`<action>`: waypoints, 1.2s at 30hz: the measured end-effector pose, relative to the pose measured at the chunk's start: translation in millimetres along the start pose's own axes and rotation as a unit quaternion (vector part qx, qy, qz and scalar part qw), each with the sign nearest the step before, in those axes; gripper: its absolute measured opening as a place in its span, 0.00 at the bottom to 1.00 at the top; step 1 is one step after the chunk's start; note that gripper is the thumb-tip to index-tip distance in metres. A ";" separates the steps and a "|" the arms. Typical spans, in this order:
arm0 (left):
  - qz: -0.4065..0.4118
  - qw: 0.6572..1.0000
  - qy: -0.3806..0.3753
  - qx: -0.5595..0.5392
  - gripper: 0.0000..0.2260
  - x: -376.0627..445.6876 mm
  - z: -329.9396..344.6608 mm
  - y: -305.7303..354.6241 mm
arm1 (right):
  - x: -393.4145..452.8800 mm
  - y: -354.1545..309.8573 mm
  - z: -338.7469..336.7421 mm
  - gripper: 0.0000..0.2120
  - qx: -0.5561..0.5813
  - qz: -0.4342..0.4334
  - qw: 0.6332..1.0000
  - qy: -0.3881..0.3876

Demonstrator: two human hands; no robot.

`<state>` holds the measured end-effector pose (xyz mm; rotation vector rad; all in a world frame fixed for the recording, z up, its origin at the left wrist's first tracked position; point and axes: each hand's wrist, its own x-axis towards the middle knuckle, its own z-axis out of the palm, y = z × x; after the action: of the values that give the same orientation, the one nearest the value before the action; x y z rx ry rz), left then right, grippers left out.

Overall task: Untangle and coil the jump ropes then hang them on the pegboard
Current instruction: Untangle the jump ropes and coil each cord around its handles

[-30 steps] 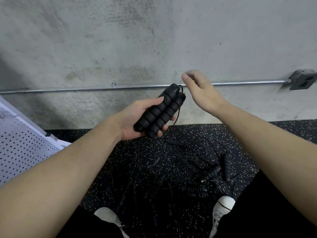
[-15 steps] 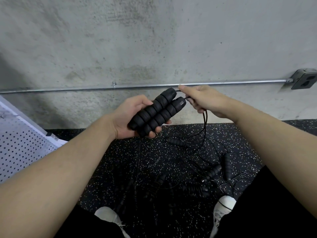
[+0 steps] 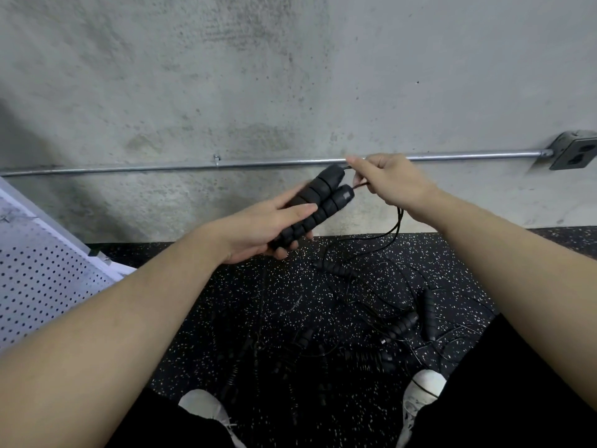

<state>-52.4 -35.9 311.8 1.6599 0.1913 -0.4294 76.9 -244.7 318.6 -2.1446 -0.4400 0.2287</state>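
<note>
Black foam, ribbed in segments, covers the 2 jump rope handles (image 3: 318, 205) that are held side by side in the left hand (image 3: 258, 229), the fingers curled beneath them and the thumb laid along the top. The handles are tilted upward toward the right hand (image 3: 392, 182), which is closed in a pinch on the thin black cord (image 3: 399, 218) just where it leaves the handle tips. From that pinch the cord is seen to drop below the right hand and run down to the speckled black rubber floor (image 3: 226, 302). Below both hands, a tangle of other jump ropes (image 3: 400, 324) is spread over the floor, with several more black handles lying among thin loops of cord; which cord belongs to which handle cannot be told. A white pegboard (image 3: 38, 279) is leaned at an angle well to the left of the left hand. Behind both hands a concrete wall (image 3: 290, 76) is crossed by a metal conduit (image 3: 161, 166), which ends at an outlet box (image 3: 573, 150) far to the right of the right hand. 2 white shoes (image 3: 423, 389) are visible at the bottom, beneath the forearms.
</note>
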 end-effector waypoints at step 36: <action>0.079 0.910 0.226 -0.338 0.04 26.0 12.8 7.7 | -41.9 -38.3 44.2 0.13 -0.169 -0.199 0.933 -0.246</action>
<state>-27.9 -52.7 307.9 1.0482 0.4865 0.1556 15.4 -207.7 324.7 -2.2573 -1.2685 0.4900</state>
